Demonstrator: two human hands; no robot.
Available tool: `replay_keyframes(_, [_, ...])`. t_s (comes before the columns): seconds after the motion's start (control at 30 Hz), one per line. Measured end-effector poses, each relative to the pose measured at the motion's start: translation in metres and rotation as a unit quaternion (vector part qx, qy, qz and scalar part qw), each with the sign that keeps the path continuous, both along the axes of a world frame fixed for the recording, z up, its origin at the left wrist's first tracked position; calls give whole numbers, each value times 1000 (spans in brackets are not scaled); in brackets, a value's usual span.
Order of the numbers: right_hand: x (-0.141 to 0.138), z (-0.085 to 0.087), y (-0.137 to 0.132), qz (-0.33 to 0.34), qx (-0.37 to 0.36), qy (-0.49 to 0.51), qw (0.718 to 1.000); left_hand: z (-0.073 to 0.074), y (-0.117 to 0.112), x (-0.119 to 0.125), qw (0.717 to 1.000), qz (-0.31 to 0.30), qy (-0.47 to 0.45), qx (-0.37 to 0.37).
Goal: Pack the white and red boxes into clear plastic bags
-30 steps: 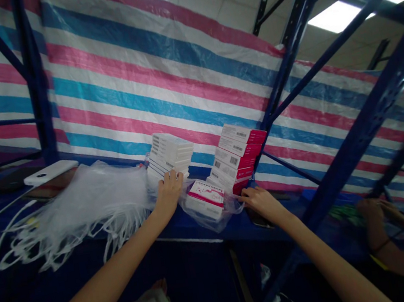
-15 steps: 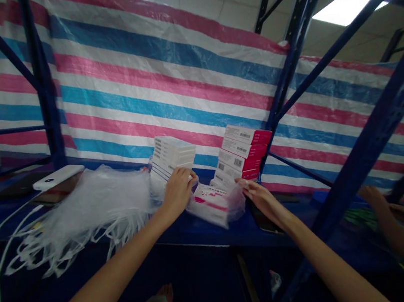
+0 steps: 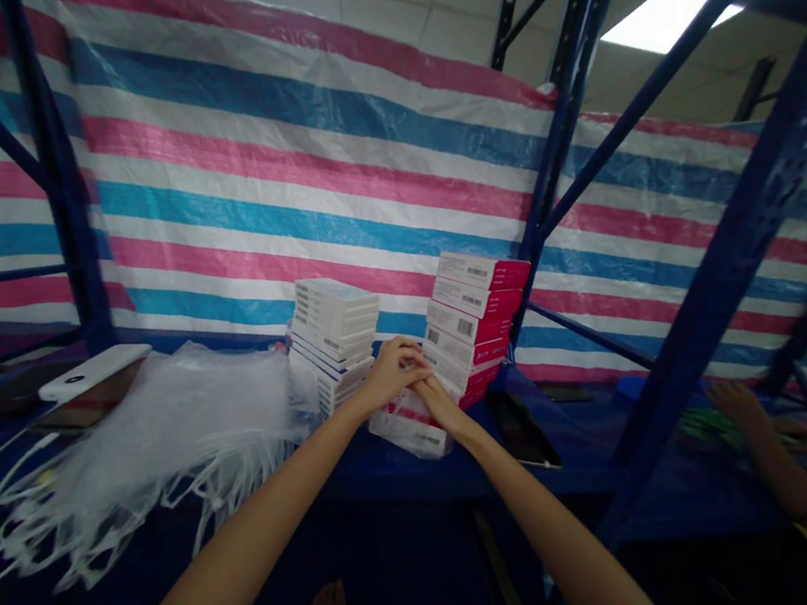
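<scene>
A white and pink box lies inside a sheer drawstring bag [image 3: 416,437] at the table's front edge. Over the bag's far end, my left hand [image 3: 393,372] and my right hand [image 3: 440,406] meet with fingers bent and overlapping. Both seem closed on the bag's gathered material, though the fingers hide the grip itself. Behind my left hand rises a stack of white boxes [image 3: 338,322]. A taller stack of white and pink boxes [image 3: 476,307] stands just beyond my right hand.
To the left lies a pile of sheer bags [image 3: 198,404] with trailing white cords, near a white power bank [image 3: 95,371]. A dark phone [image 3: 523,429] rests right of the bag. Blue rack posts [image 3: 718,276] cross the right side, where another person's hands [image 3: 742,409] show.
My right hand has moved left from the bag's right side to meet my left hand over it. The box inside is more covered. The view has shifted slightly.
</scene>
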State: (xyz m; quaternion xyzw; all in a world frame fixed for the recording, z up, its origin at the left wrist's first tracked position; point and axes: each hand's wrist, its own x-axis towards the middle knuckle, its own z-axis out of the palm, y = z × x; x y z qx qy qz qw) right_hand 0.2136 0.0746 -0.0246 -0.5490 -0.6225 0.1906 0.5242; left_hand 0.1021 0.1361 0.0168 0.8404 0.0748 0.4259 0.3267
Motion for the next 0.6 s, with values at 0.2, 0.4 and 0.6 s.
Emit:
replay_keyframes(0.2, [4, 3, -1, -27, -1, 34, 999, -28, 2, 0, 994, -74, -31, -68])
replay_keyframes(0.4, [13, 4, -16, -107, -31, -52, 992, -45, 20, -5, 991, -39, 87, -90])
replay_keyframes(0.6, [9, 13, -26, -152, -3, -123, 981, -47, 30, -6, 988, -78, 106, -82])
